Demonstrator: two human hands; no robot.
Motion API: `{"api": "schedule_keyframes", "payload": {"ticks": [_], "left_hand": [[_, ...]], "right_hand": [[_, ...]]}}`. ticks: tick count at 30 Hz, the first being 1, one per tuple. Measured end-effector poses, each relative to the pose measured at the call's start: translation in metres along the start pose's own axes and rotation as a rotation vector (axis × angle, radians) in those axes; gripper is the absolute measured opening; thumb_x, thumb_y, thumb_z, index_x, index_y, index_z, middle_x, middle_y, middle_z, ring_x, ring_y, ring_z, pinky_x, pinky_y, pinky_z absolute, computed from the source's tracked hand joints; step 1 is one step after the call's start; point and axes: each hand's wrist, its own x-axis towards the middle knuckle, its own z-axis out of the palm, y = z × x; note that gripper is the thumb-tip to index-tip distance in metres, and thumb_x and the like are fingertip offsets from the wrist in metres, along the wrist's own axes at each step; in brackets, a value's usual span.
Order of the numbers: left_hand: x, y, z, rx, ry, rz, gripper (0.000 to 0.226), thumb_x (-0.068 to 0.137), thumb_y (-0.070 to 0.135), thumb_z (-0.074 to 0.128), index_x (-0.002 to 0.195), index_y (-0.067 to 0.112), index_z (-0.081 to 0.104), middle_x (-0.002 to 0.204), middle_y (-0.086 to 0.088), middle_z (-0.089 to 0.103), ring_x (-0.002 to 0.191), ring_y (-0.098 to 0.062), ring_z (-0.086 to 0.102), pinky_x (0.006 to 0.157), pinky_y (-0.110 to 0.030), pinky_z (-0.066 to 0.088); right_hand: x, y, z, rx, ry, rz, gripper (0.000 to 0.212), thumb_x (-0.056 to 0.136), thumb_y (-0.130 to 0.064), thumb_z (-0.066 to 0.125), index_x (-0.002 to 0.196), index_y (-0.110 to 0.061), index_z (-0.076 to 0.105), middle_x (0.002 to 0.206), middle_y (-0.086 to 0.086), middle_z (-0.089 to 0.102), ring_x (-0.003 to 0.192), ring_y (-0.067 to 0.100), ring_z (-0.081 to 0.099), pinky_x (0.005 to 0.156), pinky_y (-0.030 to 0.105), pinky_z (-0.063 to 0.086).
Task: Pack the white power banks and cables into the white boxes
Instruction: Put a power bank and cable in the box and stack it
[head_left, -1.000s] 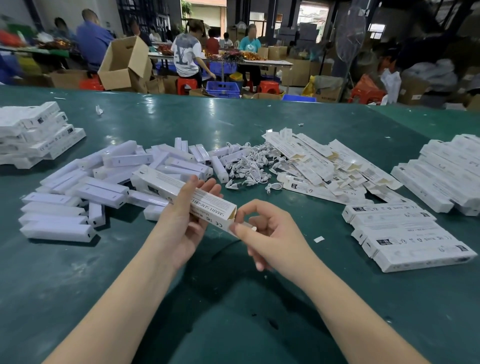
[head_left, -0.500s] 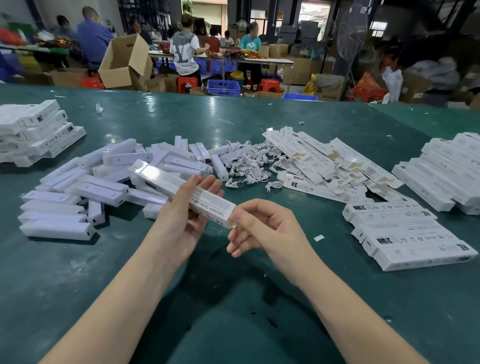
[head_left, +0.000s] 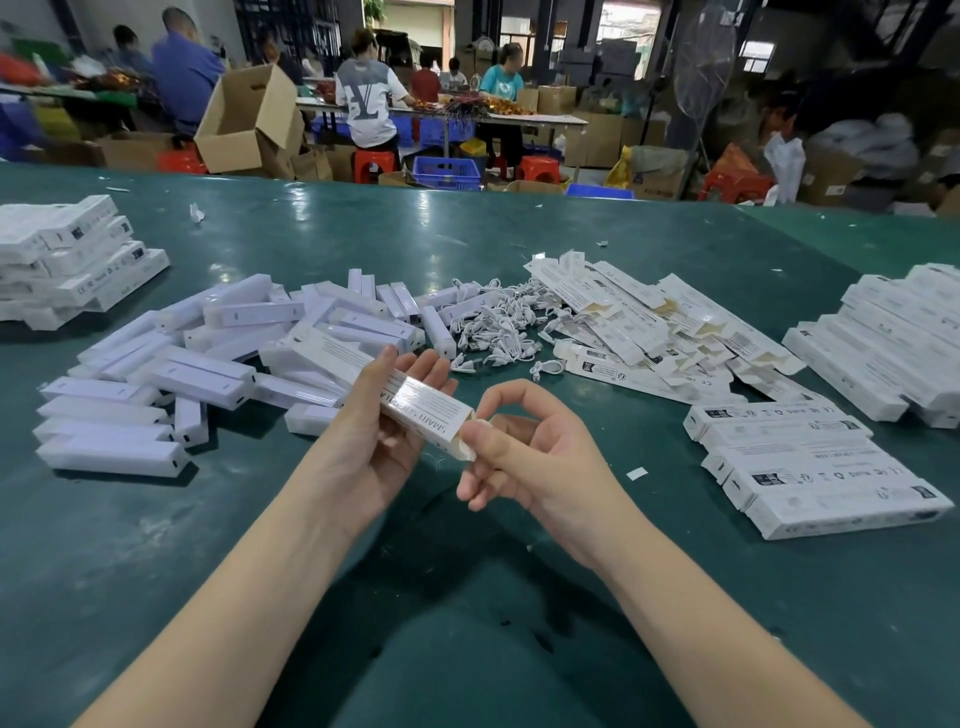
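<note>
Left hand (head_left: 387, 426) cradles a white box (head_left: 410, 397) w/ fingers wrapped under it, box angled from 10 to 4 o'clock above the green table (head_left: 260, 545); right hand (head_left: 524, 457) pinches the end flap (head_left: 465, 444) at the box's 4 o'clock end, thumb & forefinger curled onto it. Loose power banks (head_left: 208, 374) lie at 10 o'clock of the hands, cables (head_left: 493, 327) at 12, flat unfolded boxes (head_left: 649, 322) at 1–2, packed boxes (head_left: 810, 467) at 3. Risk, IMO: flap creases or misses its slot if pushed skewed, or contents slide out the open end if the box tips that way; can't tell what's inside.
</note>
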Motion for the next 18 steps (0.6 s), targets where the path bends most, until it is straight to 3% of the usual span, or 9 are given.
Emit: {"api": "schedule_keyframes", "payload": {"ticks": [6,14,18], "left_hand": [[0.0011,-0.0004,-0.002,0.041,-0.034,0.013,0.042,0.066,0.031,0.07,0.096,0.004,0.059,0.085,-0.006,0.076,0.083,-0.014,0.073,0.065,-0.022,0.057],[-0.0014,0.0013,-0.0042,0.008,-0.102,0.017,0.031,0.072,0.026,0.07,0.093,0.006,0.059,0.095,-0.01,0.075,0.094,-0.02,0.072,0.07,-0.027,0.058],[-0.0043,0.0041,-0.0043,-0.011,-0.16,-0.005,0.021,0.075,0.021,0.069,0.087,0.004,0.069,0.104,-0.014,0.073,0.101,-0.024,0.07,0.072,-0.03,0.059]], "right_hand": [[0.0009,0.0017,0.0008,0.012,0.01,0.002,0.026,0.073,-0.017,0.071,0.089,-0.009,0.052,0.058,0.008,0.057,0.049,0.02,0.062,0.049,0.025,0.052],[0.0037,0.0067,-0.0016,0.068,0.021,-0.006,0.014,0.081,-0.014,0.074,0.085,-0.015,0.061,0.062,0.009,0.056,0.053,0.022,0.065,0.053,0.026,0.054],[0.0052,0.0083,-0.0025,0.067,0.056,-0.03,0.008,0.081,-0.015,0.071,0.081,-0.019,0.064,0.062,0.007,0.057,0.053,0.023,0.065,0.053,0.026,0.054]]}}
